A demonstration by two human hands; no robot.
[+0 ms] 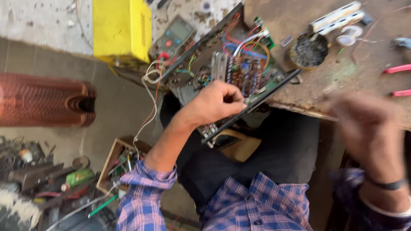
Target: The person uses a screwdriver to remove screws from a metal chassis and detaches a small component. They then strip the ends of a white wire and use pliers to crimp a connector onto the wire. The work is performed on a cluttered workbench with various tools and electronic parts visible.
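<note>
The open electronics chassis [231, 72] rests tilted on the near edge of the table [342, 81], with its lower end hanging over the person's lap. The circuit board [246, 72] and its coloured wiring [244, 42] face upward.

The left hand [216, 102] grips the chassis at its near rim, fingers [233, 96] curled and clamped on the frame edge. The right hand [364, 124] is raised above the table edge, well apart from the chassis. It is blurred, so whether its fingers are apart or together cannot be told.

Recommended handling:
- Keep the left-hand grip on the metal rim only; avoid pressing on board components or wires.
- Support the overhanging end firmly, since the tilted chassis could slide off the table.
- Keep the trailing white cable [147, 102] free of snags.

A multimeter [173, 36] lies just beyond the chassis. A round tin [308, 50] and red-handled pliers [398, 79] lie on the table to the right.
</note>
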